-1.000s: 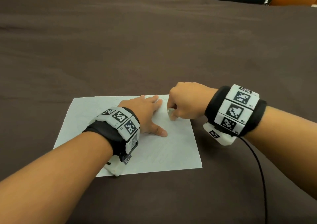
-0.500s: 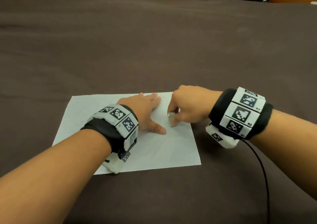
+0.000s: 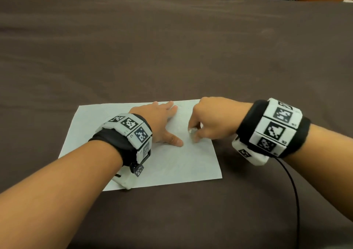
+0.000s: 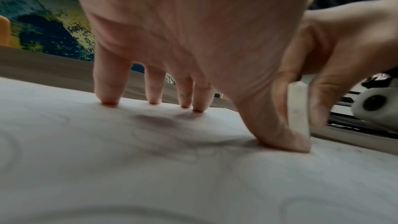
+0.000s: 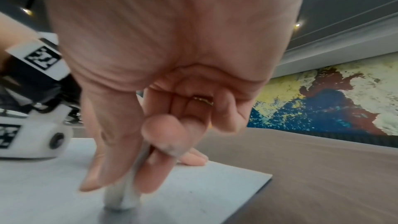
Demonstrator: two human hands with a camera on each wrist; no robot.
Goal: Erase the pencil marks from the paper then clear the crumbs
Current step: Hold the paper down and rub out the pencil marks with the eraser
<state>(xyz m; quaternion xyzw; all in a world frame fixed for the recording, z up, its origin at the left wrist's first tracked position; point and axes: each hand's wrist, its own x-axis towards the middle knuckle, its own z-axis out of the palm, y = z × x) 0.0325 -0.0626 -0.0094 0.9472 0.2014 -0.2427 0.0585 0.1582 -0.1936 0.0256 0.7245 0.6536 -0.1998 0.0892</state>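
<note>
Head view shows a white paper (image 3: 172, 164) lying flat on a worktop (image 3: 172, 48) covered in dark brown cloth, near its 6 o'clock edge. On the sheet, the left hand (image 3: 162, 123) lies palm down with its fingers (image 3: 169, 106) spread and straight, tips pointing toward 12 o'clock and the thumb reaching toward 3 o'clock. Just beside that thumb, on its 3 o'clock side, the right hand (image 3: 214, 120) pinches a small white eraser (image 3: 191, 132) between thumb and curled fingers, the eraser's lower end set on the paper. Left wrist view shows 4 fingertips (image 4: 109, 100) and the thumb pressed on the sheet, faint grey pencil marks (image 4: 189, 147) looping across the paper under the palm, and the eraser (image 4: 298, 108) standing upright right behind the thumb. Right wrist view has the eraser (image 5: 122, 198) blurred, its tip on the paper (image 5: 53, 185), which carries a few dark specks, and a ring (image 5: 202, 100) on a curled finger. Both wrists wear black bands with white marker blocks (image 3: 275, 128), and a black cable (image 3: 294, 195) trails from the right one toward 6 o'clock.
</note>
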